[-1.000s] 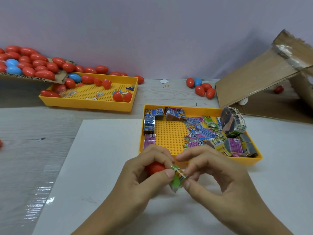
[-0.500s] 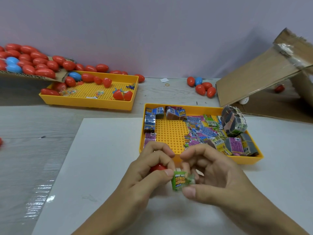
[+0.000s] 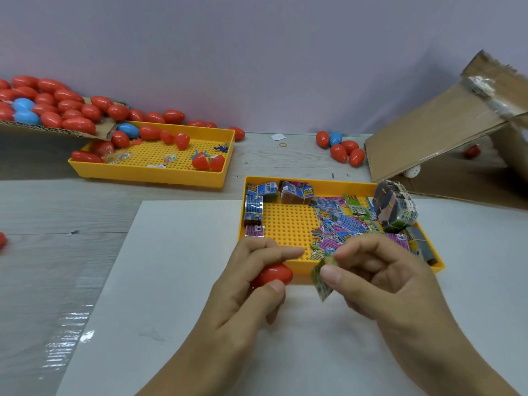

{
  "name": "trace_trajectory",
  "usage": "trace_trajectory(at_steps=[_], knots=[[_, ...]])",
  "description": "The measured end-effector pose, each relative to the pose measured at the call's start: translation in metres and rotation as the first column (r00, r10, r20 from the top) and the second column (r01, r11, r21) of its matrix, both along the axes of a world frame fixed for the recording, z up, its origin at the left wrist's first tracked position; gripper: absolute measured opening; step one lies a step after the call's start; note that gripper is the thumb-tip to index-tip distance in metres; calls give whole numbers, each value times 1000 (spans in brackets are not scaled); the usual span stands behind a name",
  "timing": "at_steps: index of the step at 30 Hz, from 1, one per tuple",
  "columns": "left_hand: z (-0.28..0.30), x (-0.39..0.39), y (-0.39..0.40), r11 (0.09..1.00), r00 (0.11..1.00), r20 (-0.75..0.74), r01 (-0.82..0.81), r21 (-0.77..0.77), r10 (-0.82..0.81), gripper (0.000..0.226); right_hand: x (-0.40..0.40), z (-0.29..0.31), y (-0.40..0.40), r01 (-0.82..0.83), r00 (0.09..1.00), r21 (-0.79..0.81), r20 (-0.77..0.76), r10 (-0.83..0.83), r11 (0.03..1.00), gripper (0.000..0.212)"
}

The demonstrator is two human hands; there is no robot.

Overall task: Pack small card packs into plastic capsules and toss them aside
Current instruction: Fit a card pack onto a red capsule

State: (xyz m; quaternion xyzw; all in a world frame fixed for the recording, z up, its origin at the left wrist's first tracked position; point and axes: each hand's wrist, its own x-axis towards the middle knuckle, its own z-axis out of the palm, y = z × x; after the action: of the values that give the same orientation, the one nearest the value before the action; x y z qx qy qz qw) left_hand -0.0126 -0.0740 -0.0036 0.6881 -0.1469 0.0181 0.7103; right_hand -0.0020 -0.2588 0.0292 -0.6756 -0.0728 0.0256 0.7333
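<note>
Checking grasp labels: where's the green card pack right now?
Head view, lower centre-right: the green card pack is pinched in the right hand, just in front of the near yellow tray, apart from the red capsule in the left hand.

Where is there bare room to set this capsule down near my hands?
The white sheet is bare to the left of your left hand, out to its left edge. The near tray has an open yellow patch between the packs along its left wall and the loose pile; its right half is crowded.
</note>
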Motion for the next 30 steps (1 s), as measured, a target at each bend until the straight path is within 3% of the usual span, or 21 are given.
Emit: trace_trajectory(at_steps=[2,4,8,12,16,22,30], knots=[[0,-2,-4,999,998,44,-53,4,53,35,-2,2,2,64,992,-59,108,-57,996,31],[-1,-3,-6,997,996,46,-74,-35,75,36,-4,2,4,91,986,-45,143,-84,995,20],[-1,-2,-7,996,994,65,-82,-29,83,28,-5,-2,6,97,991,-20,100,-95,995,25],[-1,-1,-8,995,991,89,-95,-30,97,27,-6,-3,6,40,999,-27,26,-40,999,48],[-2,0,-7,992,985,117,-124,-24,126,28,-6,-3,6,9,999,-50,31,-8,999,29],[-2,-1,-7,993,989,93,-117,-24,119,28,-6,-3,8,23,999,-27,43,-22,999,18],[3,2,-2,991,1000,-11,19,-132,-21,18,-3,1,4,-123,959,172,-233,162,977,23]])
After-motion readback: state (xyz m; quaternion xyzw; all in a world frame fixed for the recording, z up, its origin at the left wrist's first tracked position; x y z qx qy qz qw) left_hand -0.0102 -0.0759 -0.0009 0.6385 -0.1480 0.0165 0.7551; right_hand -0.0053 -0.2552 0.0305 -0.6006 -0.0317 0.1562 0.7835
